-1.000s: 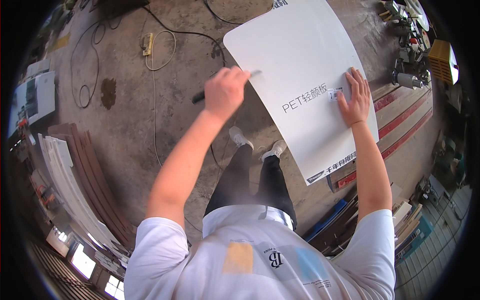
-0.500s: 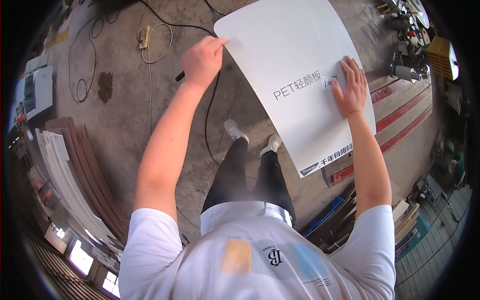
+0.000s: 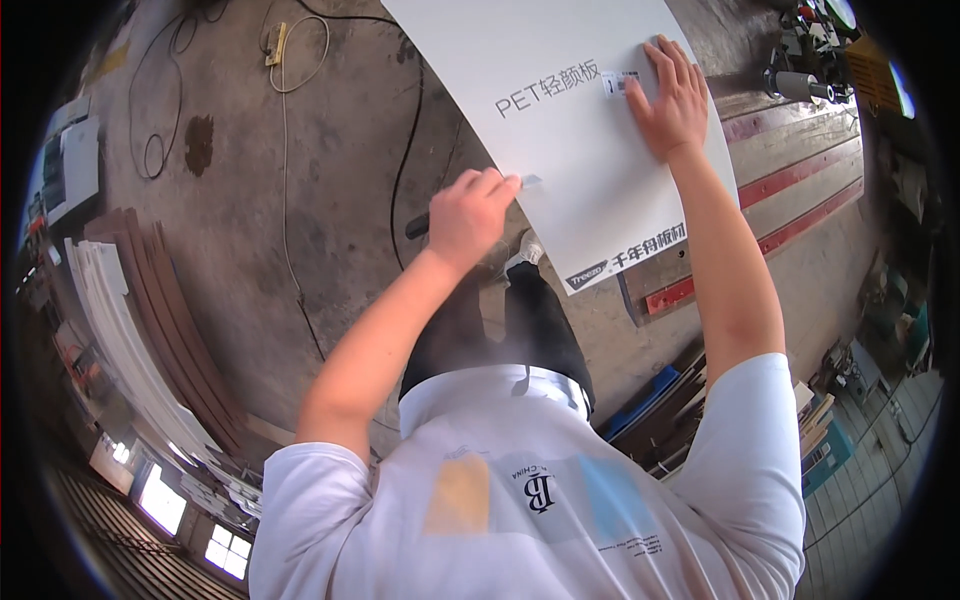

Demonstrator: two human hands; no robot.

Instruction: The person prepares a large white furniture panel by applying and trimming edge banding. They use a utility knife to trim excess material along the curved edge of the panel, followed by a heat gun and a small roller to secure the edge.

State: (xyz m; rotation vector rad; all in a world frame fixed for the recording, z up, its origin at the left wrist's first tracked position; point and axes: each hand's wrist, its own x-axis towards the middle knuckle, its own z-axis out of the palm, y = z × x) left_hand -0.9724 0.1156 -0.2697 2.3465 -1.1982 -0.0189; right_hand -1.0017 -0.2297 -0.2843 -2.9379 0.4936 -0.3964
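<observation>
A large white board with dark printing lies in front of me, its left edge running down toward my legs. My left hand is closed around a tool with a black handle, and its flat grey blade meets that edge near the board's closer end. Whether the tool is a knife or a scraper, I cannot tell. With fingers spread, my right hand rests on the board's face near the right edge, beside a small white label.
Red-striped planks extend under and to the right of the board. A black cable and a yellow power strip lie on the concrete floor to the left. Stacked long panels stand at far left, machine parts at upper right.
My left hand has slid along the board's left edge from the far part toward its closer end, bringing the tool along. My right hand keeps its place beside the label. The view has shifted.
</observation>
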